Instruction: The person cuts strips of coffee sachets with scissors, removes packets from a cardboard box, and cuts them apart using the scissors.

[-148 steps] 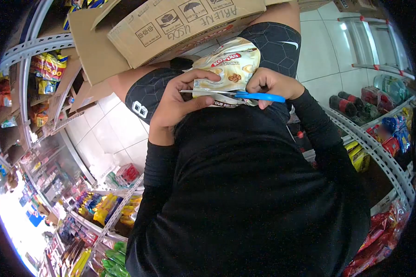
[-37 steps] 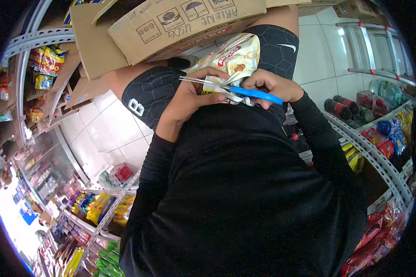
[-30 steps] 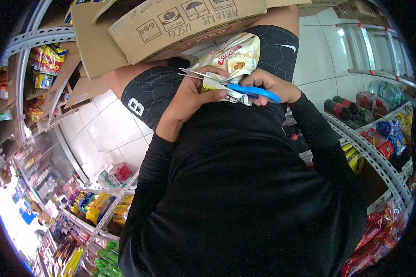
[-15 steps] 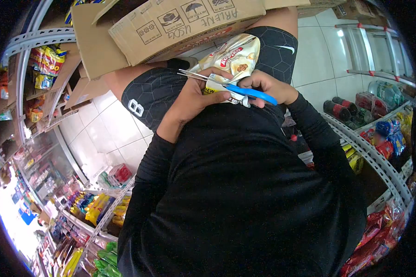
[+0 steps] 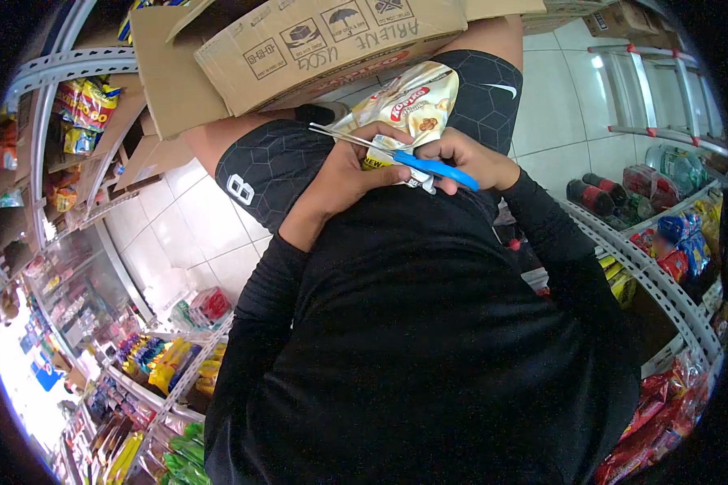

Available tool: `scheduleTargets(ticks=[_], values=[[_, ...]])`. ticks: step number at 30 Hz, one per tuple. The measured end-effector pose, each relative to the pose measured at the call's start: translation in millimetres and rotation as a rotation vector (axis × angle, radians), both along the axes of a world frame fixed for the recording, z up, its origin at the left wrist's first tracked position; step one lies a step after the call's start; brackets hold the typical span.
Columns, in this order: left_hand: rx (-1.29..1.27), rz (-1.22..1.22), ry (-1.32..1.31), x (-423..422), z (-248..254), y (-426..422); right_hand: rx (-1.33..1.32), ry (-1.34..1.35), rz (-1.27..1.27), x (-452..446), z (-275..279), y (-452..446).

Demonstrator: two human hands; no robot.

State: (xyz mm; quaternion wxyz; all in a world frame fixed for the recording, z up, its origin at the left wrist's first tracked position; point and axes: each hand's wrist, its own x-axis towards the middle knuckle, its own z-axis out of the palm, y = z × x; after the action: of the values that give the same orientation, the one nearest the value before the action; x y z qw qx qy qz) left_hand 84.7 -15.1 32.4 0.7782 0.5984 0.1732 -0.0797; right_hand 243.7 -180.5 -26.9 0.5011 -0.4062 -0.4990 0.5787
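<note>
Head view: we hold a cream pouch (image 5: pixel 412 97) and blue-handled scissors (image 5: pixel 441 168) over our lap.
Our left hand (image 5: pixel 340 178) pinches the pouch's near edge between thumb and fingers, while our right hand (image 5: pixel 477 160) curls round the scissors' handles. Their metal blades stretch across the pouch edge and our left fingers, tips slightly parted. The pouch lies between our thighs in dark patterned shorts (image 5: pixel 275 166), close to our black shirt (image 5: pixel 429 323), with an open cardboard box (image 5: pixel 299 61) just beyond it.

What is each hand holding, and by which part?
The left hand pinches the cream pack at its near end; the right hand holds the scissors by their blue handle.
</note>
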Motion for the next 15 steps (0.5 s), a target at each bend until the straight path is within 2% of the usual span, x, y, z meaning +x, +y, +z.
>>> scheduleTargets(ticks=[3, 6, 9, 13, 15], values=[[-0.077, -0.023, 0.010, 3.3, 7.1, -3.9, -0.207, 0.149, -0.087, -6.1, -3.9, -2.5], [-0.030, -0.007, -0.030, 3.1, 3.1, -1.5, -0.194, 0.043, 0.008, 4.9, 5.2, -0.6], [-0.048, 0.066, 0.005, -0.2, -3.4, 1.2, -0.206, 0.066, 0.098, 18.8, 19.4, -5.3], [-0.196, 0.195, 0.003, -5.5, -15.9, 6.1, -0.230, -0.206, 0.090, 50.2, 62.9, -27.7], [-0.243, 0.241, -0.010, -6.5, -19.2, 10.0, -0.350, -0.277, -0.035, 61.6, 80.4, -45.2]])
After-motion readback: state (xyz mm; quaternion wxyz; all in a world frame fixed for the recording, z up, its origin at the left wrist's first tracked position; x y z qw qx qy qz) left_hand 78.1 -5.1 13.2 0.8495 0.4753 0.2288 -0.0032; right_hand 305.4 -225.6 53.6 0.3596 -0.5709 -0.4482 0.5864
